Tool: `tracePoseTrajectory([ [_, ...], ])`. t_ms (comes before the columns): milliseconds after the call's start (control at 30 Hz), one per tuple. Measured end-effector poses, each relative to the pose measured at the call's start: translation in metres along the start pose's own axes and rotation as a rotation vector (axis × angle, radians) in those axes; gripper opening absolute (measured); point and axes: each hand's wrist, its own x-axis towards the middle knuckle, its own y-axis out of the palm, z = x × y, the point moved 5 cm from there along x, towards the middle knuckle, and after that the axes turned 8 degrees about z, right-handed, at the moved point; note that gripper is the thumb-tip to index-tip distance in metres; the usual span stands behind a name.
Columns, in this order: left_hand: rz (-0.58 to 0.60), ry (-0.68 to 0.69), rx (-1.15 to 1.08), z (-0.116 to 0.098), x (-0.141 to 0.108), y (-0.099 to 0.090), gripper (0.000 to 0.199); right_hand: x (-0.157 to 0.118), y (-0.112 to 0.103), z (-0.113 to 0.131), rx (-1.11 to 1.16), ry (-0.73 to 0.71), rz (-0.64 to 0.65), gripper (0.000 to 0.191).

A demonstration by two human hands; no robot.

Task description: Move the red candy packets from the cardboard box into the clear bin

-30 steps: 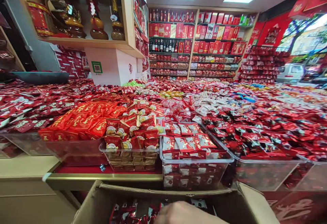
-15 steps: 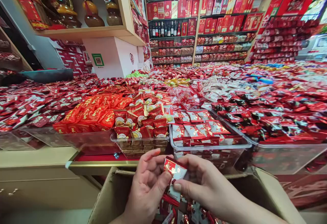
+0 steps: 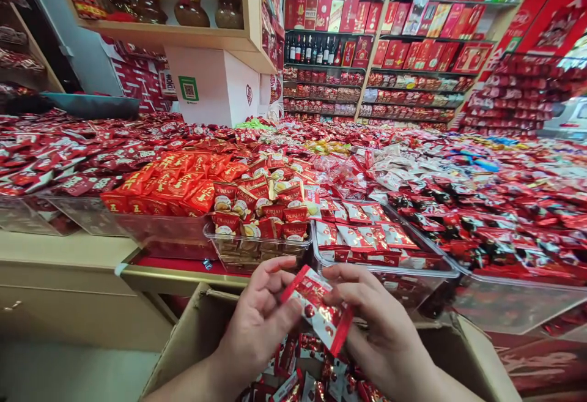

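Note:
A red-and-white wrapped candy is held tilted between my two hands over an open cardboard box. The thumb and fingers of my left hand pinch its left end. My right hand has its curled fingers on the right side of the wrapper, partly covering it; its thumb is mostly hidden behind. Below, inside the box, lie many loose candies in similar wrappers. Just beyond the box stands a clear bin with red-and-white packets lined up in rows.
Left of that bin are a clear bin of durian packets and a pile of orange-red packets. Dark red packets fill a bin on the right. A brass-edged counter runs by the box. Shelves of bottles and boxes stand behind.
The candy has been turned, so its printed face and red crimped ends lie at a different slant. My right fingers have shifted over its right side. The view has tilted slightly.

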Motion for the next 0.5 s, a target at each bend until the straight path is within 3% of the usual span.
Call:
tracePoseTrajectory([
  [100, -0.067, 0.086, 0.141, -0.006, -0.002, -0.001, 0.037, 0.0, 0.005, -0.006, 0.241, 0.123, 0.095, 0.033],
  [233, -0.099, 0.105, 0.268, -0.009, -0.004, -0.004, 0.043, 0.0, 0.009, -0.014, 0.532, 0.265, 0.065, 0.023],
  [367, -0.124, 0.101, 0.28, -0.009, -0.003, -0.004, 0.042, 0.001, 0.011, -0.021, 0.557, 0.326, 0.005, 0.013],
  [433, -0.139, 0.095, 0.235, -0.008, -0.002, -0.004, 0.042, 0.0, 0.008, -0.021, 0.491, 0.284, -0.027, 0.015],
  [500, -0.107, 0.081, 0.16, -0.006, 0.0, -0.003, 0.044, -0.001, 0.0, -0.014, 0.259, 0.154, -0.067, 0.02],
])
